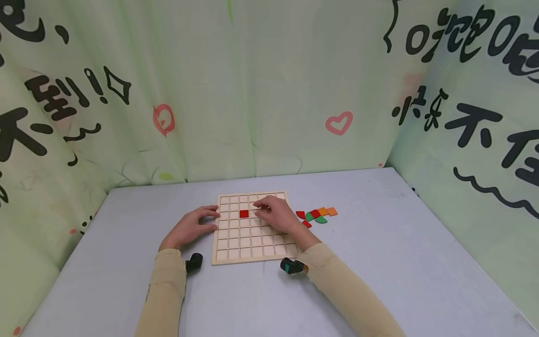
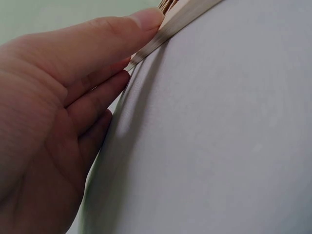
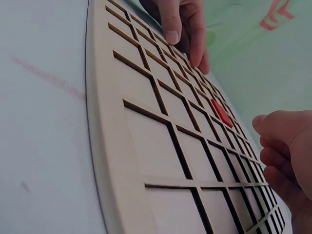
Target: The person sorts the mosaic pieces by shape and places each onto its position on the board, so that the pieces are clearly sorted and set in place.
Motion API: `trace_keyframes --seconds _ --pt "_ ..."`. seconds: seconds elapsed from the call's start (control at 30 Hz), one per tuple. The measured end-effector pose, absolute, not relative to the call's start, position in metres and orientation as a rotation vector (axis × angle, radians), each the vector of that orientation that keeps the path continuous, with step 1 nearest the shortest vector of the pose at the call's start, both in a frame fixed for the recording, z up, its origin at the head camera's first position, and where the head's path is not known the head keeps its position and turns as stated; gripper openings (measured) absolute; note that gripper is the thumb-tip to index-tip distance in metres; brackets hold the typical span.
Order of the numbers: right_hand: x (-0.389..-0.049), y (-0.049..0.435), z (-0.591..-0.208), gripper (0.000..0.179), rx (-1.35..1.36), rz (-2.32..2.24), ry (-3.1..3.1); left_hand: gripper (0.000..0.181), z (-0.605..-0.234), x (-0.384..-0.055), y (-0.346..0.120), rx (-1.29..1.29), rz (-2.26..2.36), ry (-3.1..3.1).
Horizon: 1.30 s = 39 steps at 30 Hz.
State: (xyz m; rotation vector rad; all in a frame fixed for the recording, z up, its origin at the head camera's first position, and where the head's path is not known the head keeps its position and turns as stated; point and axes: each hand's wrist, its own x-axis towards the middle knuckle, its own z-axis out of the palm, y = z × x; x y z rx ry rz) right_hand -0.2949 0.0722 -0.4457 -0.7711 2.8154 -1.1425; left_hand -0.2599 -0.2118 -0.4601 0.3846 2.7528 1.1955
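Note:
A square wooden grid board [image 1: 233, 257] lies flat on the table, and a red square tile [image 1: 244, 214] sits in one of its cells. My left hand [image 1: 193, 228] is at the board's left edge. In the left wrist view the thumb [image 2: 146, 20] touches the rim from above, with the other fingertips against its side. Over the board's upper right part hovers my right hand [image 1: 275, 214], just right of the red tile. Its fingers are loosely bent, thumb and forefinger apart. No piece shows between them, though the palm side is partly hidden.
Right of the board several flat pieces lie loosely grouped: an orange tile [image 1: 332, 211], a green piece [image 1: 321, 219] and a red piece [image 1: 307, 224] among them. A light green curtain [image 1: 252, 93] with writing hangs behind the white table [image 1: 379, 243]. Each wrist carries a small black camera [image 1: 194, 263].

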Motion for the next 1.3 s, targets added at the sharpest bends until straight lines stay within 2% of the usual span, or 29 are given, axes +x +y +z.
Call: trace_keyframes --seconds 0.6,1.3 --pt "-0.28 0.141 -0.439 0.034 -0.643 -1.199 2.868 0.04 -0.46 -0.259 -0.215 0.379 1.191 2.76" --pt "-0.274 0.224 -0.431 0.039 -0.365 -1.139 2.984 0.04 -0.462 -0.26 -0.212 0.377 1.206 2.744"
